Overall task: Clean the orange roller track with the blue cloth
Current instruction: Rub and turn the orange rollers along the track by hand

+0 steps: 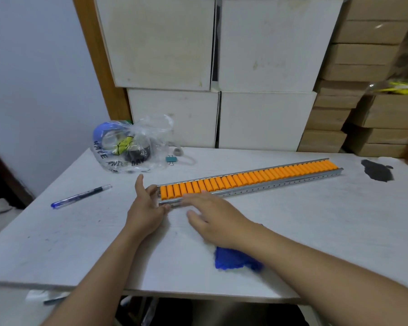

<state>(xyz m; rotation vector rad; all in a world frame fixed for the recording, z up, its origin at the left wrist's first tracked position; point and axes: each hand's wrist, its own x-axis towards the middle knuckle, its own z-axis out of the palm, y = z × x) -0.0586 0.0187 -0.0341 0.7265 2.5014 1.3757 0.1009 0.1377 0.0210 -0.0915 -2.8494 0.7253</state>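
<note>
While the orange roller track (pixel 247 180) lies diagonally across the white table (pixel 316 231), both hands meet at its near end. The left hand (pixel 146 208) is spread wide, fingers touching the track's end. The right hand (pixel 212 217) lies flat and open against the track's near rail (gripping nothing). The blue cloth (pixel 233 258) sits crumpled well short of the track, under the right forearm.
</note>
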